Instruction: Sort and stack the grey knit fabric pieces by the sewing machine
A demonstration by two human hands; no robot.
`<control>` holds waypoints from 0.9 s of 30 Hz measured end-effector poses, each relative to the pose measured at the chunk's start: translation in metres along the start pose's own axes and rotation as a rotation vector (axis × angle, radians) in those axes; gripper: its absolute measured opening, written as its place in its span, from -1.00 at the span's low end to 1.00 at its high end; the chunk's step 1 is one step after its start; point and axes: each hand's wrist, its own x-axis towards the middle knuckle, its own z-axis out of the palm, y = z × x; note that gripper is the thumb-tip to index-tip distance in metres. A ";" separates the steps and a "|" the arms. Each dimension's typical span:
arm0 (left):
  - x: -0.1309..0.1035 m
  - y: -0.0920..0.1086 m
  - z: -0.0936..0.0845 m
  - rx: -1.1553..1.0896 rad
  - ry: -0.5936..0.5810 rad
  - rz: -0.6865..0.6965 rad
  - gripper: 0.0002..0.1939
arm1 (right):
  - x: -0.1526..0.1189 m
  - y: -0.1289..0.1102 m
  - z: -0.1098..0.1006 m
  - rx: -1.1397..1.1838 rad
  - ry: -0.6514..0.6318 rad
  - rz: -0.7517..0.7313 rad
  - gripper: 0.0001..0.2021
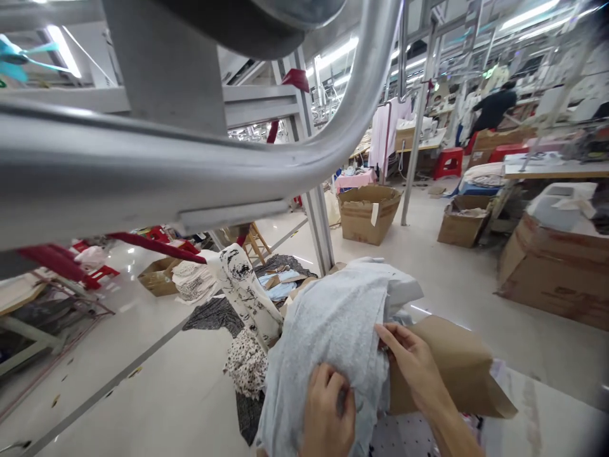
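Below the thick metal tube [266,171] that crosses the head view, a heap of light blue-grey fabric [333,324] lies draped in the lower middle, in front of the wearer, and both hands are on it. The left hand [328,409] is at the near part of the heap, its fingers curled against the cloth with the thumb close to them; whether they pinch a fold, I cannot tell. The right hand [409,355] is at the right edge of the same fabric, thumb and forefinger brought together and pinching that edge. Brown cardboard [442,365] stands just beside the fabric, partly behind the right hand. To the left of the heap are a white piece with black markings [247,289], a bunched spotted cloth [246,362] and dark grey cloth [216,315] on the pale floor [157,393]. Farther back, an open cardboard box [368,216] sits near a metal post [417,120], with a smaller box [464,221] to its right and a large carton [556,273] at the right side. Beyond them are a red stool [448,163], hanging pale pink cloth [384,133] and a person in dark clothing [495,109] bending near a table.
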 end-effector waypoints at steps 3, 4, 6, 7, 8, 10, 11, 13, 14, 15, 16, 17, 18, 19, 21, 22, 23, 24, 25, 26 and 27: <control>0.003 0.010 -0.019 -0.304 -0.032 -0.192 -0.89 | -0.006 -0.009 0.002 -0.017 0.010 -0.014 -0.48; 0.004 0.011 -0.025 -0.400 -0.030 -0.280 -0.87 | -0.008 -0.013 0.004 -0.023 0.007 -0.012 -0.48; 0.007 0.011 -0.034 -0.542 -0.013 -0.429 -0.81 | -0.012 -0.019 0.007 -0.024 -0.012 0.011 -0.46; 0.008 0.010 -0.037 -0.594 0.001 -0.483 -0.78 | -0.015 -0.021 0.009 -0.020 -0.028 0.032 -0.46; 0.009 0.008 -0.039 -0.633 0.013 -0.521 -0.76 | -0.019 -0.022 0.011 -0.014 -0.046 0.058 -0.46; 0.011 0.002 -0.041 -0.702 0.033 -0.577 -0.74 | -0.030 -0.017 0.018 -0.007 -0.084 0.110 -0.46; 0.012 0.000 -0.040 -0.734 0.038 -0.602 -0.72 | -0.037 -0.012 0.022 -0.009 -0.103 0.130 -0.46; 0.013 -0.004 -0.039 -0.771 0.039 -0.624 -0.70 | -0.053 0.006 0.031 -0.023 -0.118 0.154 -0.45; 0.013 -0.004 -0.038 -0.775 0.040 -0.624 -0.68 | -0.062 0.017 0.036 -0.033 -0.111 0.164 -0.45; 0.014 -0.005 -0.037 -0.773 0.044 -0.620 -0.68 | -0.070 0.030 0.040 -0.043 -0.098 0.176 -0.47; 0.014 -0.005 -0.035 -0.766 0.049 -0.613 -0.68 | -0.079 0.042 0.045 -0.049 -0.077 0.189 -0.49; 0.013 -0.004 -0.034 -0.754 0.056 -0.604 -0.68 | -0.086 0.054 0.048 -0.046 -0.057 0.202 -0.51; 0.013 -0.004 -0.033 -0.737 0.064 -0.595 -0.68 | -0.093 0.064 0.051 -0.032 -0.044 0.215 -0.51; 0.013 -0.003 -0.032 -0.716 0.072 -0.587 -0.68 | -0.100 0.073 0.052 -0.006 -0.043 0.228 -0.50; 0.012 -0.003 -0.029 -0.663 0.093 -0.572 -0.69 | -0.110 0.085 0.051 0.067 -0.069 0.243 -0.45; 0.012 -0.004 -0.027 -0.633 0.103 -0.563 -0.69 | -0.114 0.089 0.049 0.103 -0.087 0.246 -0.44; 0.012 -0.004 -0.026 -0.605 0.112 -0.550 -0.69 | -0.117 0.091 0.045 0.132 -0.102 0.248 -0.44; 0.013 -0.005 -0.024 -0.578 0.119 -0.532 -0.68 | -0.121 0.094 0.042 0.152 -0.111 0.248 -0.45; 0.013 -0.006 -0.023 -0.554 0.124 -0.509 -0.67 | -0.124 0.096 0.038 0.164 -0.113 0.247 -0.46; 0.013 -0.006 -0.021 -0.532 0.128 -0.481 -0.67 | -0.127 0.099 0.035 0.170 -0.110 0.248 -0.47; 0.013 -0.006 -0.020 -0.512 0.128 -0.449 -0.68 | -0.130 0.103 0.032 0.172 -0.102 0.251 -0.46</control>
